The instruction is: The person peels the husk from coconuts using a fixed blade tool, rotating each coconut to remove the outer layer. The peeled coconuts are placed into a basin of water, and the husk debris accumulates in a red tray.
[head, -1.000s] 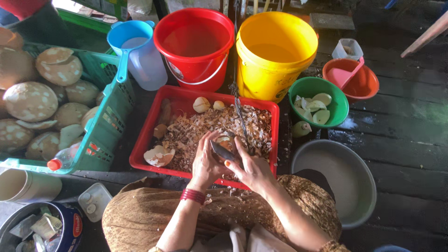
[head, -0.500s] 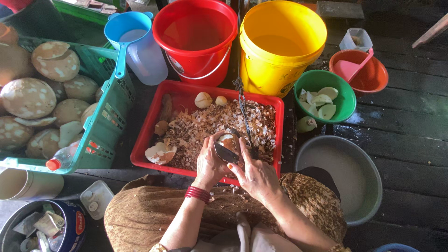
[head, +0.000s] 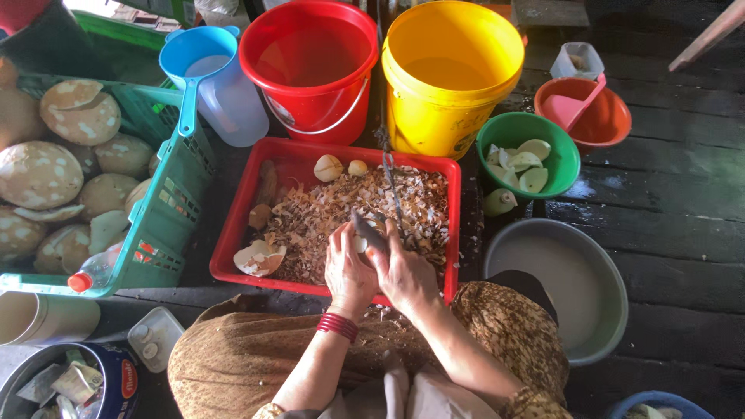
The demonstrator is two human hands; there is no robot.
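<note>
Left hand (head: 348,271): closed around a small pale coconut piece (head: 359,244).
Right hand (head: 406,271): gripped on a dark-bladed knife (head: 367,231).
Below: red rectangular plastic tray (head: 334,150) of brown shavings (head: 326,217).

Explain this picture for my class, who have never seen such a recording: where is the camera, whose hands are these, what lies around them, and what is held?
The camera sits on a person's head and looks down, so both hands are that person's own. The left hand holds a small pale piece; the right hand holds a dark knife against it. Both are over a red tray full of brown shavings. Beyond stand a red bucket and a yellow bucket. A green bowl holds pale pieces, and a green crate on the left holds large round brown things.
</note>
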